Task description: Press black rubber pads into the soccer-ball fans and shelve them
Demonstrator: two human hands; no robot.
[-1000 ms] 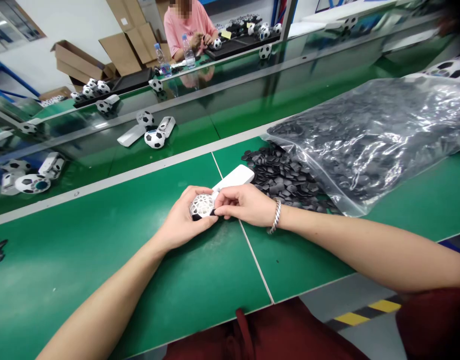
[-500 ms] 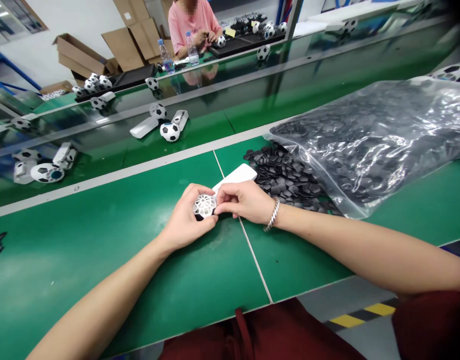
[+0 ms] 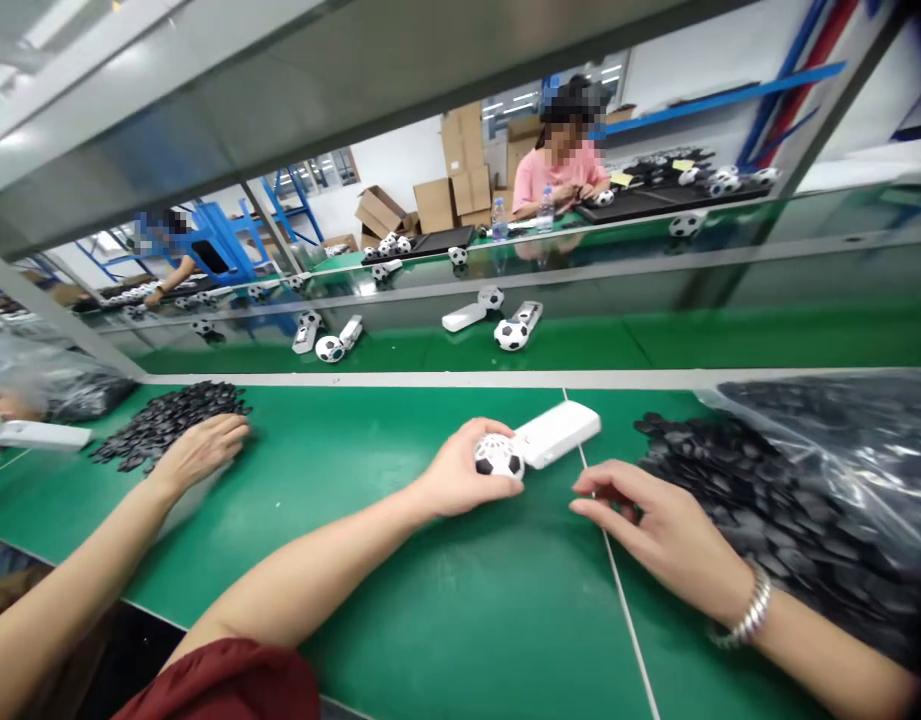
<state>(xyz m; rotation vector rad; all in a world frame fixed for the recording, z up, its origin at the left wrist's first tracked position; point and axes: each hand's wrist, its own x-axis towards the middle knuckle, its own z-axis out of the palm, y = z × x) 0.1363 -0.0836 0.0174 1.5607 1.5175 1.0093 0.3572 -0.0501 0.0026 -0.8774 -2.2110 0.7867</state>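
Observation:
My left hand [image 3: 460,478] is closed around the ball-shaped head of a soccer-ball handheld fan [image 3: 557,433]. The head has a white slotted grille on top and black patches on its lower side. Its white handle points right, over the green table. To the right of it, my right hand [image 3: 659,535] is off the fan, thumb and fingers apart, with nothing visible between them. Beside that hand lies a heap of small flat black pieces [image 3: 752,505], spilling from a clear plastic bag [image 3: 842,415].
At left a co-worker's hand [image 3: 205,450] is by another pile of black pieces [image 3: 175,420]. Another white handle [image 3: 44,436] shows at the far left. Beyond the pale table edge [image 3: 400,379], several soccer-ball fans [image 3: 511,335] lie on a green surface. A person in pink [image 3: 557,180] sits across.
My view has lifted and swung left, bringing a co-worker's arm into sight. My right hand has come away from the ball, and the ball's patched side now faces me.

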